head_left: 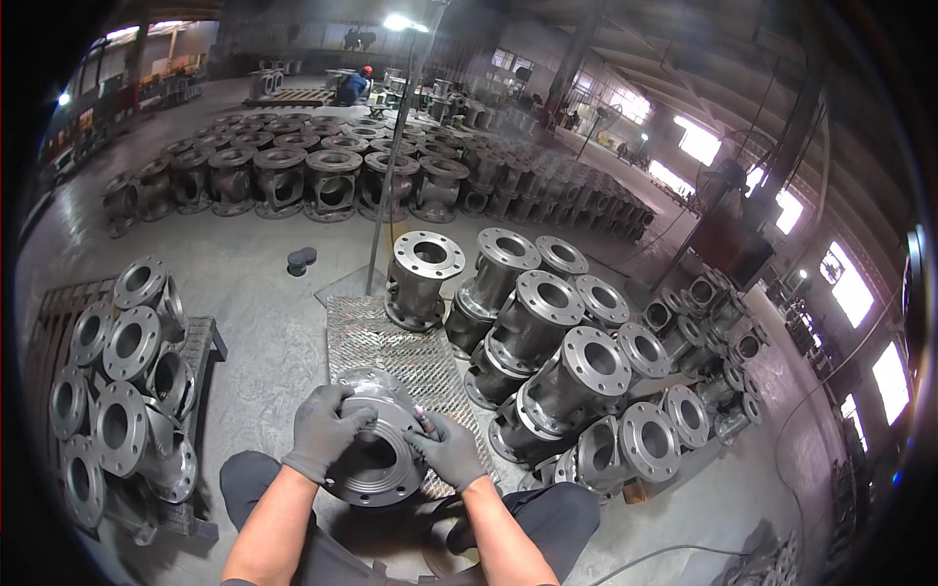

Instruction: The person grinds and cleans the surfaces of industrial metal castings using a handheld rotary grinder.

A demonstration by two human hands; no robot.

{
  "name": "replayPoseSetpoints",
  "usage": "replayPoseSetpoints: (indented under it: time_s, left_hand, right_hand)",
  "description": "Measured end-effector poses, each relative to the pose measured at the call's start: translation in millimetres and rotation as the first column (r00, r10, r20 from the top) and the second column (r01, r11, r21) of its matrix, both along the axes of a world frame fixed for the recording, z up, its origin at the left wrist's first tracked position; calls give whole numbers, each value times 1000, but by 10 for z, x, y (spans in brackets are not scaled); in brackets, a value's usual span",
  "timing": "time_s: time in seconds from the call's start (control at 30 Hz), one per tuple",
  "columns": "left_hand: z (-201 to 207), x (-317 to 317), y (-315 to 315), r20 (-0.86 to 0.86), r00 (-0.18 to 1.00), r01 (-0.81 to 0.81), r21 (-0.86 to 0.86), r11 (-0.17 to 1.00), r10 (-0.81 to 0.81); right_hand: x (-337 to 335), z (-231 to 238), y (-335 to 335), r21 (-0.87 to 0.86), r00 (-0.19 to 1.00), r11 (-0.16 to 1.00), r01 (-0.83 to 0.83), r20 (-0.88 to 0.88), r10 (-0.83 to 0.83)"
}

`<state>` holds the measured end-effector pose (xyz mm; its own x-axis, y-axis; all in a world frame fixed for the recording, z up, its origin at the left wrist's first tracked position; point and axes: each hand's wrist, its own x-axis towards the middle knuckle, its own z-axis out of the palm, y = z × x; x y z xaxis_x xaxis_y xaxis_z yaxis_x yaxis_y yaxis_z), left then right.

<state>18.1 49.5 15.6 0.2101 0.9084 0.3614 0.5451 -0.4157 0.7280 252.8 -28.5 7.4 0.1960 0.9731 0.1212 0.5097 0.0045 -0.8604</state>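
Note:
A grey metal flanged casting (344,488) stands between my knees, its ring-shaped flange with bolt holes and round bore facing up. My left hand (327,432), in a grey glove, is closed over the left side of this casting, fingers curled on its rim. On the opposite side my gloved right hand (447,449) pinches a small slender tool (424,420) with a pinkish part, held against the casting's edge. The tool's exact kind is too small to make out. Under and beyond the casting lies a patterned metal plate (366,337).
Finished-looking flanged castings (552,298) stand stacked at my right. More castings (127,342) lie on a pallet (203,356) at my left. A thin pole (389,186) rises beyond the plate. Rows of darker castings (283,181) fill the floor behind. A person (354,88) crouches far off.

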Motion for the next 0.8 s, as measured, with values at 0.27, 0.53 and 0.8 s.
replayPoseSetpoints:
  time_s: [0.27, 0.53, 0.8]
  left_hand:
    - [122, 133, -67, -6, 994, 106, -62, 992, -107]
    - [-249, 763, -447, 94, 995, -27, 10, 1000, 26]
    - [-234, 794, -821, 56, 958, 286, -70, 956, -282]
  right_hand:
    - [339, -123, 166, -115, 982, 984, 134, -119, -148]
    - [335, -308, 202, -82, 901, 928, 363, 286, -327]
    - [725, -826, 50, -118, 899, 965, 233, -351, -260]
